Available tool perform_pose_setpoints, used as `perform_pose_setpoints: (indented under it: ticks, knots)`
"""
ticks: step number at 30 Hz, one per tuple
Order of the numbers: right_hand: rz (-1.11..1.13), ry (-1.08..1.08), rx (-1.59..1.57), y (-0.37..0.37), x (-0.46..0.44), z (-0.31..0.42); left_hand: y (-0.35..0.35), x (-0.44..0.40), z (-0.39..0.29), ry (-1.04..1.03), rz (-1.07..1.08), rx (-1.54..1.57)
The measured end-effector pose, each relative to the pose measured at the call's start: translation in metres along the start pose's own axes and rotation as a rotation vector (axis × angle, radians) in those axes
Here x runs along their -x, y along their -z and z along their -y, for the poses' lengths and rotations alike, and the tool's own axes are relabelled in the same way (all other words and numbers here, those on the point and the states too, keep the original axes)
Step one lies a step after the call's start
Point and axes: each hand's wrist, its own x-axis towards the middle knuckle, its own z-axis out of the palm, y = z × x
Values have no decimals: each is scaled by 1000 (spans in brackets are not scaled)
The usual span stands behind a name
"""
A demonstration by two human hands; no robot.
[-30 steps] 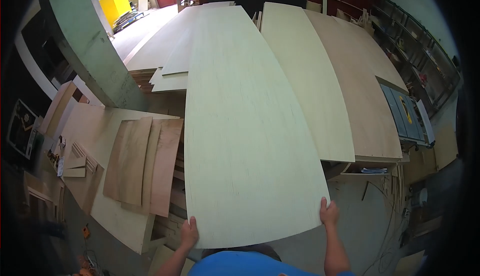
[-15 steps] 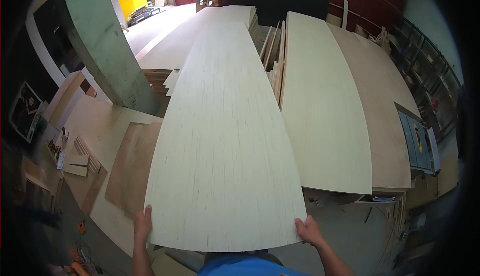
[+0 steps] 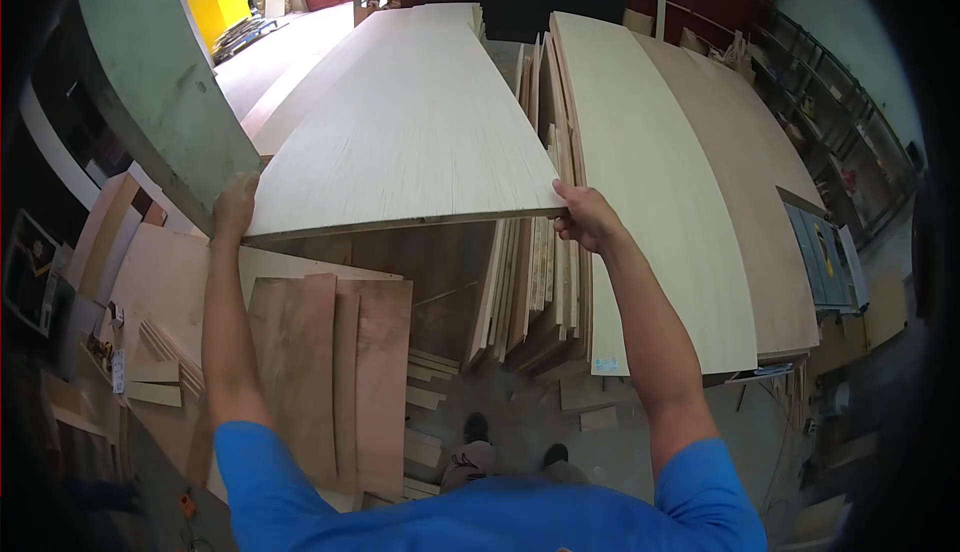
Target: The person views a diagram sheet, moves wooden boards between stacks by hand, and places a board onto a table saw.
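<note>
A long, pale plywood sheet stretches away from me, its near edge raised at about chest height. My left hand is closed on its near left corner. At the near right corner my right hand grips the edge, thumb on top and fingers curled beneath. The far end of the sheet lies toward a stack of boards at the back; what bears it underneath is hidden. Below the near edge, brown plywood pieces lean or lie at my left, partly overlapping.
Upright boards stand packed at centre right, beside a pale panel and a brownish panel. A green pillar rises at the left. Offcuts lie on the floor near my feet. Metal shelving lines the right wall.
Both hands have moved forward and up with the sheet, away from my body. The upright boards, brown pieces and floor beneath now show. The view has shifted slightly.
</note>
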Motion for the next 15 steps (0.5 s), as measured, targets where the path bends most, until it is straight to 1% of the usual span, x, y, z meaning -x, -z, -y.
perform_pose_setpoints:
  ticks: [1, 3, 4, 5, 6, 7, 8, 9, 10, 11, 12, 13, 14, 15]
  knots:
    - [35, 7, -91, -16, 9, 21, 28, -7, -53, 73, -142, 46]
    - [-52, 38, 207, -48, 34, 24, 42, 6, -123, -46, -329, 250]
    - [-52, 170, 446, -55, 39, -5, 38, 19, -153, -103, -417, 354]
    - [-49, 305, 686, -62, 51, -41, 19, 41, -176, -116, -339, 540]
    - [-29, 353, 651, -73, 81, -76, -9, 73, -194, -125, -260, 723]
    - [5, 294, 687, -76, 105, -123, -66, 111, -205, -72, -169, 1059]
    - [62, 203, 769, -69, 120, -183, -115, 156, -211, 28, 49, 1013]
    - [144, 53, 917, -53, 145, -230, -161, 211, -224, 32, 225, 1096]
    - [254, -78, 896, -25, 169, -280, -171, 266, -246, 120, 485, 977]
    - [242, -164, 904, 12, 189, -336, -216, 327, -252, 119, 609, 991]
    - [167, -225, 851, 56, 215, -366, -217, 371, -270, 63, 774, 888]
    - [-10, -404, 651, 103, 236, -392, -217, 407, -284, 124, 943, 1029]
    - [-181, -524, 399, 144, 261, -372, -208, 429, -307, 226, 981, 1069]
    - [-330, -538, 348, 193, 275, -378, -196, 445, -326, 327, 1029, 1100]
